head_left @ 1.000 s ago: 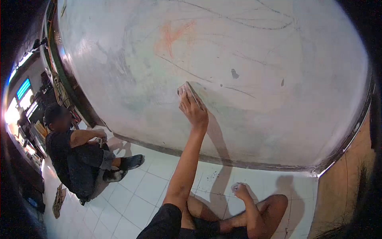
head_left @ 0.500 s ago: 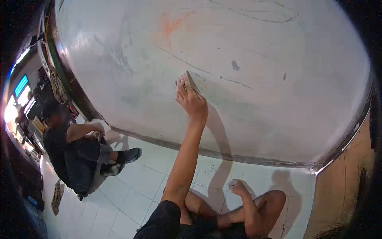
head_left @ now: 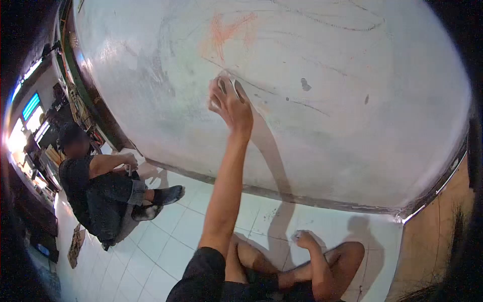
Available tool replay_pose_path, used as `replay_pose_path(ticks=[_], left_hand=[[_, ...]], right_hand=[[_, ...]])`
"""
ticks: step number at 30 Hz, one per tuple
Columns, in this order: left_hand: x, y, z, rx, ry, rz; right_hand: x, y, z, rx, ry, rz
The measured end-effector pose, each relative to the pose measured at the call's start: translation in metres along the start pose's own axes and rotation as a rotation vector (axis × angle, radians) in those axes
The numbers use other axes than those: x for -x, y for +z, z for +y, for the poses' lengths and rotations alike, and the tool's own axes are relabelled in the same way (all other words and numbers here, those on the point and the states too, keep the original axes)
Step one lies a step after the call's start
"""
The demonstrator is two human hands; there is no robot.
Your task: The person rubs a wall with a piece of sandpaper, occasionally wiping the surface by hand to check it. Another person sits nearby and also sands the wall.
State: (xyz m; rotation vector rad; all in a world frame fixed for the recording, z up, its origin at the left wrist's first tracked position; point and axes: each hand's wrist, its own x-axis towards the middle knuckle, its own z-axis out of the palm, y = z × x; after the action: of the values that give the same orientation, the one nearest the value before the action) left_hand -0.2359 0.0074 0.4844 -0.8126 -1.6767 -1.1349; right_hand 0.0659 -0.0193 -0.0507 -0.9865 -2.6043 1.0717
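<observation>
Firmly enough, the left hand [head_left: 232, 108] gripped a thin pale block [head_left: 233, 86], fingers along one side and thumb on the other, and seemed to set it against the big upright panel [head_left: 327, 146]. Good handling there probably called for a flat face, light even pressure and a loose wrist, since a tipped edge could dig a groove.

Around the grip, the panel looked smooth and chalky, cloudy white with faint green patches and a bowed outline. A rough orange mark [head_left: 226, 32] sat at twelve o'clock from the hand; a ragged grey spot [head_left: 305, 84] lay toward three. At five o'clock, the right hand [head_left: 305, 240] hung curled, low over glossy square floor tiles [head_left: 186, 236]; whether it held the whitish bit at its fingers, I could not tell. Out at four stood a brown board [head_left: 427, 241], and at eight another person [head_left: 100, 201] sat in dark clothes.
</observation>
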Motion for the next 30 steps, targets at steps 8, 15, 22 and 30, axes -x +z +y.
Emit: replay_pose_path(ticks=[8, 15, 22, 30], left_hand=[[0.039, 0.011, 0.002, -0.125, 0.05, -0.066], [-0.009, 0.007, -0.008, 0.137, -0.019, -0.048], [0.038, 0.0, -0.017, 0.058, 0.126, -0.141], [0.027, 0.012, 0.001, 0.27, -0.097, -0.028]], right_hand=[[0.007, -0.021, -0.017, 0.042, -0.022, -0.066], [0.037, -0.051, -0.072, 0.036, 0.163, -0.079], [0.036, -0.093, -0.115, -0.011, 0.131, -0.225], [0.025, -0.055, -0.071, 0.028, 0.098, -0.14]])
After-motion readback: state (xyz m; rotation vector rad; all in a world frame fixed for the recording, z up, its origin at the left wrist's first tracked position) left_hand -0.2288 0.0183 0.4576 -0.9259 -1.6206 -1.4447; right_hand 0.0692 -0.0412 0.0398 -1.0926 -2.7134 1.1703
